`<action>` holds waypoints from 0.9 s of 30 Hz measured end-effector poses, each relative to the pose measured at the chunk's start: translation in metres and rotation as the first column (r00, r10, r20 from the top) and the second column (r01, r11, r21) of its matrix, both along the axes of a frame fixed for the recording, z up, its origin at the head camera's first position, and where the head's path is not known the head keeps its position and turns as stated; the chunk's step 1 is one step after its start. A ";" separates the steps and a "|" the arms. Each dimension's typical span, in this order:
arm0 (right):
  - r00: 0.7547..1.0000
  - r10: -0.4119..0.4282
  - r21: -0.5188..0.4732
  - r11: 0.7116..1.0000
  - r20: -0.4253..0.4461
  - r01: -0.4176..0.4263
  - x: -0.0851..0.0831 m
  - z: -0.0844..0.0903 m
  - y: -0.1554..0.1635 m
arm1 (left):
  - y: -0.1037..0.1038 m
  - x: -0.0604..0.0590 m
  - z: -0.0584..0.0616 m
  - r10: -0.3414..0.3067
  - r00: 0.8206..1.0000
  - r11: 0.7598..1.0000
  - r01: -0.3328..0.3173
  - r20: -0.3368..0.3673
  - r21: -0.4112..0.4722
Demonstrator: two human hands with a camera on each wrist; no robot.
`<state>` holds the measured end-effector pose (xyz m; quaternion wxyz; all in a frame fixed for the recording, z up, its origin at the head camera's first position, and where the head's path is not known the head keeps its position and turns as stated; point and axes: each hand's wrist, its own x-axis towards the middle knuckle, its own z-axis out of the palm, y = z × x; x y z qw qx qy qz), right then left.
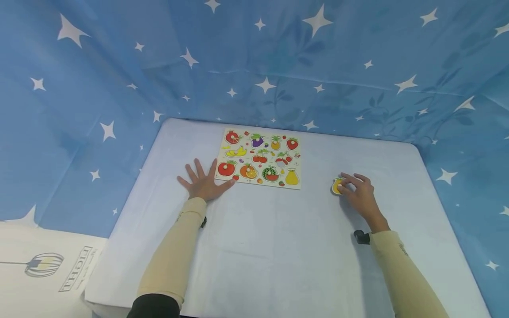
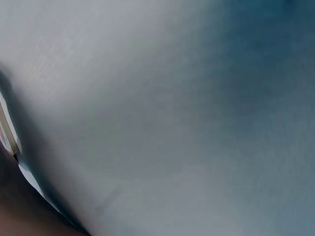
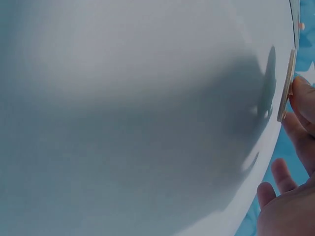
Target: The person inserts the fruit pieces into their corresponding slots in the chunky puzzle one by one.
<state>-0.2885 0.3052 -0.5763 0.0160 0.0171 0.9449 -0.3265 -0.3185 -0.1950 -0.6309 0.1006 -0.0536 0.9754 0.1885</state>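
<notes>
In the head view, a fruit puzzle board (image 1: pixel 264 183) lies at the far middle of the table, with several knobbed fruit pieces on it. At its lower right corner a yellow pear shape (image 1: pixel 292 177) shows no visible knob. My left hand (image 1: pixel 203 185) rests with fingers spread by the board's lower left corner, index finger and thumb close to its edges. Off to the right of the board, my right hand (image 1: pixel 361 196) pinches a yellow fruit-shaped puzzle piece (image 1: pixel 336 187) between thumb and fingers. The right wrist view shows that piece (image 3: pixel 287 86) edge-on, raised above the table.
The table (image 1: pixel 270 247) has a white cover. Behind it and along its sides hangs a blue cloth (image 1: pixel 238 53) with white stars. A pale printed fabric (image 1: pixel 43 269) with a lamp drawing lies at the lower left.
</notes>
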 end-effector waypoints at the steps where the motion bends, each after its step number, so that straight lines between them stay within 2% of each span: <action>1: 1.000 0.006 -0.002 1.000 -0.002 -0.006 -0.001 0.000 -0.002 | 0.000 0.001 0.001 0.001 1.000 1.000 -0.001 -0.002 -0.003; 7: 0.999 0.040 -0.005 0.999 -0.013 -0.040 -0.009 0.004 -0.021 | 0.002 0.005 0.013 0.015 1.000 0.999 -0.016 0.027 0.036; 9: 0.999 0.049 -0.002 0.999 -0.013 -0.049 -0.012 0.005 -0.028 | 0.002 0.005 0.011 0.016 0.999 0.999 -0.017 0.036 0.033; 13: 0.997 0.077 0.002 0.997 -0.023 -0.077 -0.019 0.006 -0.043 | 0.001 0.003 0.001 0.023 1.000 1.000 -0.023 0.005 0.014; 20: 0.998 0.062 -0.003 0.998 0.028 -0.062 -0.029 0.006 -0.070 | 0.009 0.005 0.018 0.049 0.998 0.998 -0.051 0.046 0.040; 27: 0.996 0.076 -0.021 0.997 0.052 -0.075 -0.035 0.002 -0.097 | 0.012 0.010 0.029 0.075 0.996 0.996 -0.077 0.051 0.043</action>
